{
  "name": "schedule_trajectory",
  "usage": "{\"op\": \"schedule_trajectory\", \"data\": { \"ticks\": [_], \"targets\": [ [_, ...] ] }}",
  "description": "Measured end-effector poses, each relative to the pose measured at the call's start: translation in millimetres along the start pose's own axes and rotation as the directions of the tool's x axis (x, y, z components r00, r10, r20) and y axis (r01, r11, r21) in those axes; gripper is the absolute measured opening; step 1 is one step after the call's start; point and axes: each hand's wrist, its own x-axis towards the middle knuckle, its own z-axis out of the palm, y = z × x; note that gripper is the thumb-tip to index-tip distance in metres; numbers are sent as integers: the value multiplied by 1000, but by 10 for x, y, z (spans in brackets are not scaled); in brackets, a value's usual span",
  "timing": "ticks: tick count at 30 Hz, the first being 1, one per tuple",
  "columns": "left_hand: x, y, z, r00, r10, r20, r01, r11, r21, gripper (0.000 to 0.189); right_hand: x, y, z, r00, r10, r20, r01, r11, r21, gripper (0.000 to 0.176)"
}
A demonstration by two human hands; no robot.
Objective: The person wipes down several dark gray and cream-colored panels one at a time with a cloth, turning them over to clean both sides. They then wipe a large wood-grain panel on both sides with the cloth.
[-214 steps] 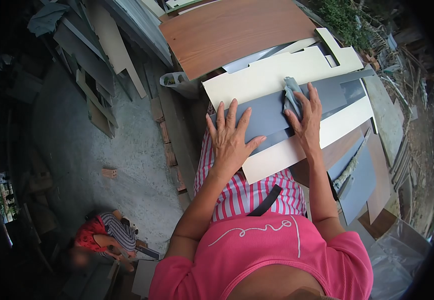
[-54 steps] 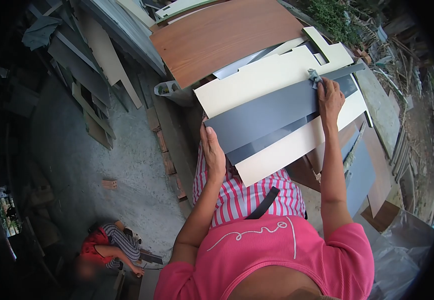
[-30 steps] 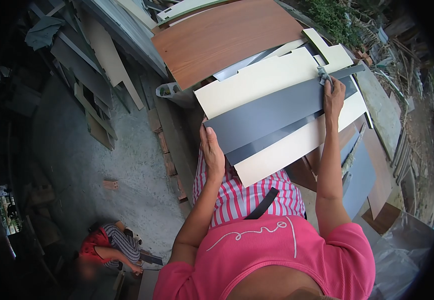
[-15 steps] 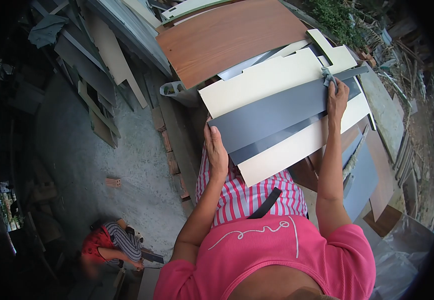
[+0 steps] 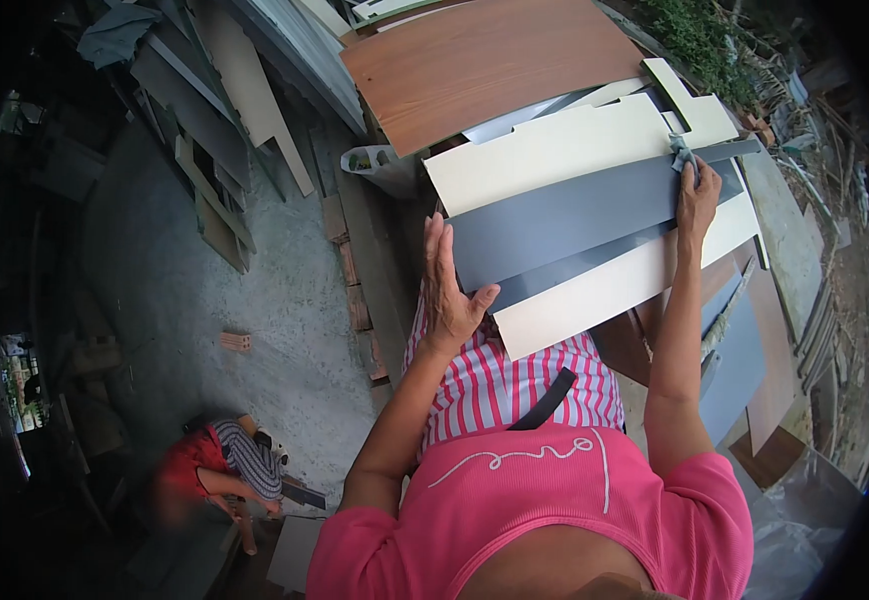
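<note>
A long grey panel (image 5: pixel 565 220) lies slanted across cream boards (image 5: pixel 565 138) in front of me, with a darker grey strip (image 5: pixel 585 268) along its near side. My left hand (image 5: pixel 455 295) is at the panel's left end, fingers stretched out along the edge and thumb spread apart. Toward the panel's right end, my right hand (image 5: pixel 698 203) is closed on a crumpled grey-blue cloth (image 5: pixel 682 153), pressing it against the surface. Part of the cloth is hidden under the fingers.
A brown wood-grain board (image 5: pixel 495 65) lies beyond the cream boards. A white bag (image 5: pixel 382 168) stands at left, near a row of bricks (image 5: pixel 357 305). Several panels (image 5: pixel 195 110) lean at upper left. Another person (image 5: pixel 225 465) bends low at lower left. More boards (image 5: pixel 735 350) lie at right.
My left hand has gone from gripping the panel's left corner to lying open with fingers extended along the edge. My right hand and the cloth stay near the right end. The view has shifted slightly.
</note>
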Motion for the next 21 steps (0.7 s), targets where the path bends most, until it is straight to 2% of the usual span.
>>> {"op": "schedule_trajectory", "data": {
  "ticks": [4, 6, 8, 10, 14, 16, 21],
  "targets": [
    [-38, -166, -98, 993, 48, 110, -56, 996, 66, 89, 14, 38, 17, 1000, -4, 2, 4, 1000, -3, 40],
    [48, -240, -186, 968, 159, 193, -184, 975, 120, 85, 9, 33, 20, 1000, 4, 17, -5, 1000, 9, 40],
    [155, -248, -281, 963, 142, 229, -174, 977, 126, 82, 27, 68, 33, 1000, -14, 2, 14, 1000, -22, 41],
    [232, -276, -327, 931, 190, 313, -240, 962, 131, 84, 33, 85, 37, 1000, -14, 8, 15, 1000, -26, 42],
    [243, -336, -288, 939, 154, 309, -174, 984, 35, 83, 31, 70, 33, 1000, -4, 8, 4, 1000, -28, 41],
    [261, -347, -258, 947, 211, 243, -224, 974, 25, 80, 27, 65, 29, 1000, 1, 10, 0, 1000, -26, 41],
    [273, -321, -229, 950, 240, 198, -259, 963, 76, 76, 28, 69, 33, 1000, 8, 3, -8, 1000, -17, 41]
  ]
}}
